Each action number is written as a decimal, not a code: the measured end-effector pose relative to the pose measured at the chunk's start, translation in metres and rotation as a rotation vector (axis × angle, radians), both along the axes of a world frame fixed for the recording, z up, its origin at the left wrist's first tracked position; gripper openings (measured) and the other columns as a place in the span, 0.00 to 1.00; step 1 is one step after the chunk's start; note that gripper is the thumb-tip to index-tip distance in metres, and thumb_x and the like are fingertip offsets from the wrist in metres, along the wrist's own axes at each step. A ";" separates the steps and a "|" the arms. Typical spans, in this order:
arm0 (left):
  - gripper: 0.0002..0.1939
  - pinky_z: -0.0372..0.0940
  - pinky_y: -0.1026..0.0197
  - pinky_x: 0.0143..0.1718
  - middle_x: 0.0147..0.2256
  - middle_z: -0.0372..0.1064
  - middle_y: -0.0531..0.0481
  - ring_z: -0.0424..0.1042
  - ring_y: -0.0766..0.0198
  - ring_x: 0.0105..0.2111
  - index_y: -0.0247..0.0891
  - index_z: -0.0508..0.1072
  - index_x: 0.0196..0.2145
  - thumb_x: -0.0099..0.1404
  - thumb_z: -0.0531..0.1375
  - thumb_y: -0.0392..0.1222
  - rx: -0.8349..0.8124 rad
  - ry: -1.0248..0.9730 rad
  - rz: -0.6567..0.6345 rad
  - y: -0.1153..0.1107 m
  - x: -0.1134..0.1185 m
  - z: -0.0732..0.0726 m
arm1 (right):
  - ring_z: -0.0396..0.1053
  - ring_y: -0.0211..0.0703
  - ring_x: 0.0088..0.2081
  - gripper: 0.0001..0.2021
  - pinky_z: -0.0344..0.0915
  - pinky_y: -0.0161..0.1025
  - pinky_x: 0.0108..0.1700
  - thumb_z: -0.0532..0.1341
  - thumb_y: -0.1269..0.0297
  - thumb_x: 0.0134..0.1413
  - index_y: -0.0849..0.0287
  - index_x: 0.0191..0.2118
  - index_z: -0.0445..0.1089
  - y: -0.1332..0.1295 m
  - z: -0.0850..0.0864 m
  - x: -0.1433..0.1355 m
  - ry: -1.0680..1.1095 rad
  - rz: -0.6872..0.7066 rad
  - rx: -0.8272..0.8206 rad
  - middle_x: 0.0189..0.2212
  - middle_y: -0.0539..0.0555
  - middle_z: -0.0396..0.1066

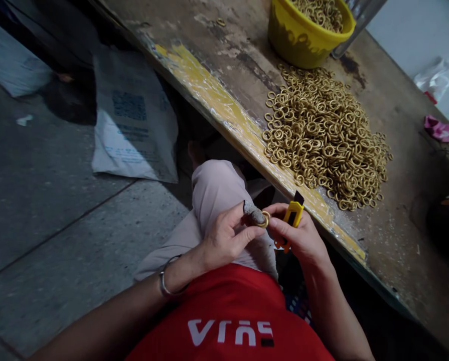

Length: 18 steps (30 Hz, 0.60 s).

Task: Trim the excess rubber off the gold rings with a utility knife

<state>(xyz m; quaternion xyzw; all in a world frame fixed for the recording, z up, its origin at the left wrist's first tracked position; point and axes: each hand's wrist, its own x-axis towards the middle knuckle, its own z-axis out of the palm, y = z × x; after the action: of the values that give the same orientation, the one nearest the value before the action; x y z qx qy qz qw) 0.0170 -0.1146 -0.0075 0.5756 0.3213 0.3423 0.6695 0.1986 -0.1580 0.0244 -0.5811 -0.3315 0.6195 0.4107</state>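
Note:
My left hand (230, 234) pinches a small gold-coloured ring (264, 219) between the thumb and a forefinger wrapped in a grey finger cover (253, 214). My right hand (297, 230) is closed around a yellow utility knife (293, 214), its dark blade pointing up and away from me. The right fingertips meet the ring's right side, so both hands come together over my lap. On the table beside them lies a large heap of similar gold rings (322, 135).
A yellow tub (309, 37) of rings stands behind the heap on the worn wooden table (393, 240). Worn yellow tape (209, 100) runs along its edge, close to my right hand. A pink cloth (441, 129) lies far right. A printed white sack (134, 120) rests on the floor.

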 end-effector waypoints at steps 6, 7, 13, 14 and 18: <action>0.08 0.71 0.62 0.40 0.37 0.75 0.48 0.76 0.63 0.37 0.37 0.70 0.40 0.64 0.64 0.39 -0.171 -0.135 0.031 -0.004 0.004 -0.001 | 0.58 0.31 0.20 0.11 0.55 0.30 0.19 0.69 0.55 0.54 0.56 0.38 0.77 -0.003 0.007 -0.007 -0.095 -0.078 0.103 0.25 0.47 0.68; 0.09 0.71 0.62 0.39 0.35 0.74 0.49 0.75 0.63 0.35 0.37 0.69 0.40 0.66 0.64 0.41 -0.197 -0.158 0.018 -0.005 0.005 0.000 | 0.58 0.31 0.20 0.11 0.56 0.30 0.19 0.69 0.55 0.55 0.56 0.38 0.76 -0.003 0.007 -0.007 -0.094 -0.090 0.110 0.25 0.47 0.68; 0.16 0.72 0.60 0.33 0.32 0.74 0.49 0.75 0.63 0.28 0.38 0.64 0.50 0.73 0.55 0.52 -0.364 -0.279 -0.028 -0.011 0.010 -0.003 | 0.54 0.31 0.17 0.16 0.54 0.30 0.18 0.70 0.51 0.52 0.57 0.29 0.69 -0.005 -0.004 -0.002 0.069 -0.119 -0.025 0.16 0.42 0.59; 0.16 0.71 0.61 0.32 0.33 0.75 0.49 0.76 0.63 0.29 0.38 0.63 0.51 0.72 0.56 0.52 -0.353 -0.248 -0.009 -0.012 0.012 -0.004 | 0.54 0.31 0.17 0.16 0.54 0.30 0.17 0.70 0.51 0.51 0.57 0.28 0.68 -0.006 -0.005 -0.002 0.087 -0.140 -0.037 0.16 0.42 0.59; 0.17 0.71 0.64 0.36 0.39 0.76 0.48 0.76 0.63 0.36 0.38 0.68 0.46 0.63 0.67 0.44 -0.178 -0.110 0.084 -0.013 0.017 -0.008 | 0.54 0.31 0.17 0.16 0.52 0.30 0.18 0.70 0.51 0.52 0.57 0.29 0.67 -0.008 -0.009 -0.004 0.106 -0.198 -0.031 0.17 0.42 0.58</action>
<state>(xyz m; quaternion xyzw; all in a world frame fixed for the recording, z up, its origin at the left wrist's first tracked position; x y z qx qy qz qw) 0.0336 -0.1274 -0.0151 0.4803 0.3370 0.3710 0.7197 0.1950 -0.1656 0.0150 -0.5837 -0.2409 0.6106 0.4779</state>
